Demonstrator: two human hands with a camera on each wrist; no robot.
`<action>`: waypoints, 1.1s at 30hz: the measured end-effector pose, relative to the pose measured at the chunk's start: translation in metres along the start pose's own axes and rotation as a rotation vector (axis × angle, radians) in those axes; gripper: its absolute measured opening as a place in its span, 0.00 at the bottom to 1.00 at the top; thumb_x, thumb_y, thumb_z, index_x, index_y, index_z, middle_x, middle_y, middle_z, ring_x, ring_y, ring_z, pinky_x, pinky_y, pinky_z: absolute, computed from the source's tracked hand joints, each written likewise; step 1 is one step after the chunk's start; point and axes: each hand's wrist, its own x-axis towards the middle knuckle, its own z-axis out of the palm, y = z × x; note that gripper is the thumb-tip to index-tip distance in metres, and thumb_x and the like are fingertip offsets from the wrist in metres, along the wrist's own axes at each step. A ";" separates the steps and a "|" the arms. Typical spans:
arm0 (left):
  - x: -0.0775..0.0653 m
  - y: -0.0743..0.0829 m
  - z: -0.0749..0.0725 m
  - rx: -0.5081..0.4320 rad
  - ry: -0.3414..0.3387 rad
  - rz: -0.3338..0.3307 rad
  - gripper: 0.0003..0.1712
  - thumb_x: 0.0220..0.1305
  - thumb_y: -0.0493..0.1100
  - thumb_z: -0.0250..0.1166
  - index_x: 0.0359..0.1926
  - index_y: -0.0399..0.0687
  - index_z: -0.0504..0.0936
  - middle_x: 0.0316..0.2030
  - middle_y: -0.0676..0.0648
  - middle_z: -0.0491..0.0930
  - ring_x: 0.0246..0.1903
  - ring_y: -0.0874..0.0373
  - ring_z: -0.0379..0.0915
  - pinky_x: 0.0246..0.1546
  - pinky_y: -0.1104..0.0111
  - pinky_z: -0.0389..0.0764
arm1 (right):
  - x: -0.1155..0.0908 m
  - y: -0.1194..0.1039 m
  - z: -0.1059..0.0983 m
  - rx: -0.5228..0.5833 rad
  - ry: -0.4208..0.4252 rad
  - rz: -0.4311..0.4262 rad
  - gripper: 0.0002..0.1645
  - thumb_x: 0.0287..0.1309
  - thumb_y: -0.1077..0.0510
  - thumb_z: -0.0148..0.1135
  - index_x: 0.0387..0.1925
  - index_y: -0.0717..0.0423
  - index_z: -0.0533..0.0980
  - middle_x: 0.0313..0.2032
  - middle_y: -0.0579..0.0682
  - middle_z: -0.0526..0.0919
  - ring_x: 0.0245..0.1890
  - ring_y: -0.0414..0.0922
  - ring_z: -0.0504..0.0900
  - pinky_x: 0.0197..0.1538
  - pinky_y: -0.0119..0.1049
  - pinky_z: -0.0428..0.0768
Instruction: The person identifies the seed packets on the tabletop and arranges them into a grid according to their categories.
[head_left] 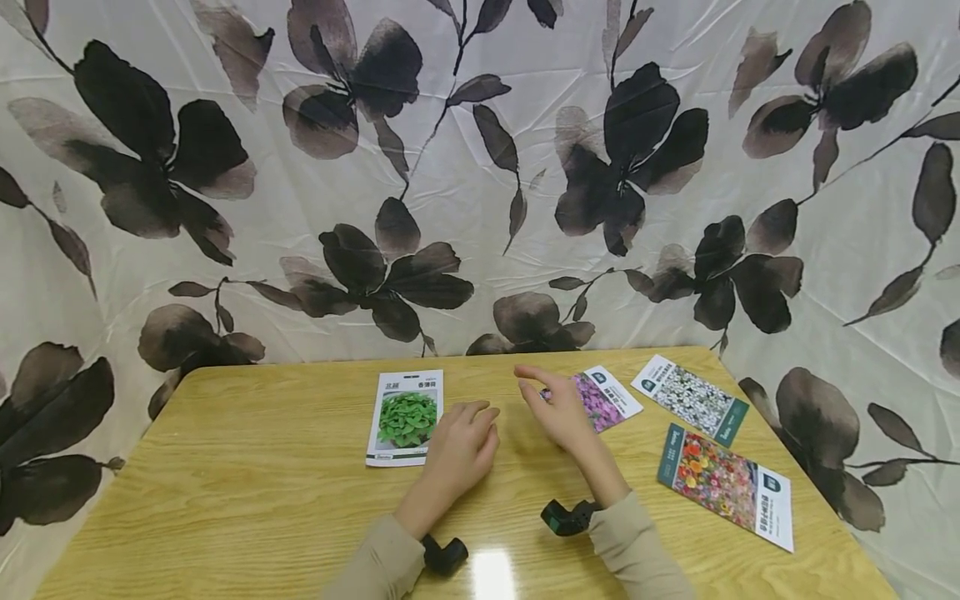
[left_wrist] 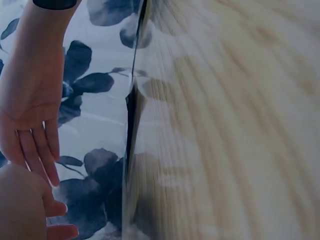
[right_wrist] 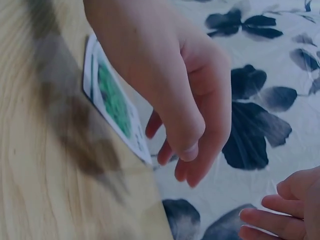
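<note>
My left hand (head_left: 461, 442) is over the table with relaxed fingers and holds nothing. It overlaps the right edge of a white seed packet (head_left: 393, 450) with a green leafy plant on it. To its right, my right hand (head_left: 560, 412) has its thumb and fingers apart, with nothing between them. That hand covers part of a seed packet with purple flowers (head_left: 603, 396). In the right wrist view, the left hand (right_wrist: 170, 85) hangs in front of the green-plant packet (right_wrist: 112, 97). The left wrist view shows the right hand's palm (left_wrist: 32, 105) and bare fingers.
At the right lie a packet with white flowers (head_left: 690, 398) and, nearer, one with red and orange flowers (head_left: 720, 483). The wooden table (head_left: 247, 467) meets a flower-print cloth (head_left: 510, 275) at the back. A black wrist device (head_left: 567, 518) sits on each wrist.
</note>
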 end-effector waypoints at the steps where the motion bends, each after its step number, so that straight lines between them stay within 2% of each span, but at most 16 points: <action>1: 0.002 0.002 0.003 -0.009 0.001 -0.002 0.12 0.61 0.38 0.63 0.44 0.43 0.87 0.45 0.40 0.84 0.43 0.44 0.81 0.41 0.52 0.82 | 0.000 0.002 -0.003 0.000 0.008 0.000 0.16 0.69 0.60 0.58 0.55 0.60 0.81 0.52 0.55 0.84 0.55 0.53 0.81 0.57 0.56 0.77; 8: 0.006 0.014 0.022 -0.067 -0.007 -0.028 0.12 0.61 0.39 0.63 0.45 0.43 0.87 0.47 0.41 0.84 0.46 0.44 0.81 0.43 0.51 0.81 | 0.000 0.011 -0.022 -0.016 0.059 0.028 0.16 0.68 0.61 0.59 0.54 0.60 0.82 0.51 0.55 0.85 0.56 0.53 0.81 0.59 0.53 0.75; 16: 0.013 0.025 0.039 -0.083 0.010 -0.016 0.12 0.62 0.39 0.63 0.45 0.44 0.87 0.48 0.42 0.83 0.47 0.46 0.80 0.46 0.54 0.80 | -0.002 0.018 -0.047 -0.031 0.112 0.056 0.17 0.69 0.61 0.57 0.55 0.61 0.80 0.52 0.56 0.84 0.57 0.55 0.80 0.61 0.55 0.73; 21: 0.017 0.031 0.051 -0.104 0.033 -0.008 0.12 0.62 0.38 0.63 0.45 0.42 0.86 0.48 0.41 0.83 0.48 0.47 0.79 0.45 0.53 0.81 | -0.004 0.028 -0.059 -0.060 0.166 0.062 0.17 0.69 0.61 0.57 0.55 0.63 0.80 0.52 0.57 0.84 0.55 0.57 0.80 0.57 0.57 0.74; 29: 0.025 0.047 0.069 -0.068 0.059 0.021 0.12 0.62 0.38 0.63 0.46 0.44 0.87 0.48 0.42 0.83 0.46 0.48 0.80 0.42 0.55 0.82 | -0.006 0.047 -0.076 -0.109 0.230 0.039 0.16 0.69 0.63 0.56 0.54 0.65 0.80 0.51 0.61 0.84 0.54 0.60 0.80 0.57 0.59 0.74; 33: 0.029 0.053 0.079 -0.062 0.053 0.025 0.13 0.62 0.39 0.63 0.46 0.46 0.87 0.48 0.43 0.83 0.47 0.49 0.80 0.44 0.56 0.82 | -0.010 0.055 -0.083 -0.124 0.261 0.061 0.17 0.68 0.64 0.56 0.54 0.67 0.80 0.51 0.63 0.83 0.52 0.62 0.80 0.55 0.61 0.74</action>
